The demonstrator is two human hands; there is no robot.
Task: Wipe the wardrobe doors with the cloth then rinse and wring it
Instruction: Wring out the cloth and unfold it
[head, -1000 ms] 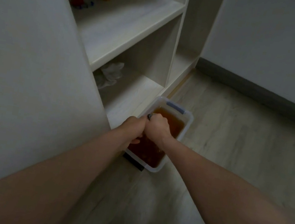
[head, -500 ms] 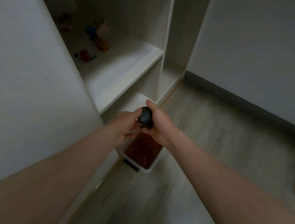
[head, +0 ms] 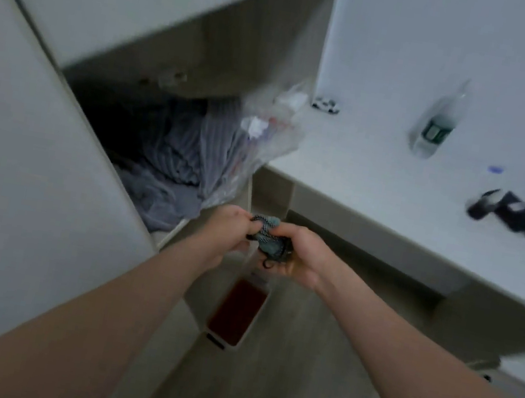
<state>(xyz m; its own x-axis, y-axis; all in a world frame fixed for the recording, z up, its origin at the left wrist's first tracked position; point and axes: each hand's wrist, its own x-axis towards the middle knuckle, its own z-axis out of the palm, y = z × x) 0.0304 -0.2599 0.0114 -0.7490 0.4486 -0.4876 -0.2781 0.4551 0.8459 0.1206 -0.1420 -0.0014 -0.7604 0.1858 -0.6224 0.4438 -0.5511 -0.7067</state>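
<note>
Two hands are wrapped around one small dark cloth [head: 267,238], and it is held up in the air between them. The left hand [head: 227,232] pinches one end with curled fingers, and the right hand [head: 297,256] cups the other end (a little loop hangs under it). The tub [head: 237,312] of brown water sits on the floor, below the hands and a bit closer to the body.

The cloth looks bunched up, so it is probably being wrung out or opened up for wiping. To wring it well, it should be kept right over the tub so drips fall inside. Each end should be twisted the other way, slowly and tightly. The wardrobe door [head: 27,166] stands just left of the left arm.
</note>
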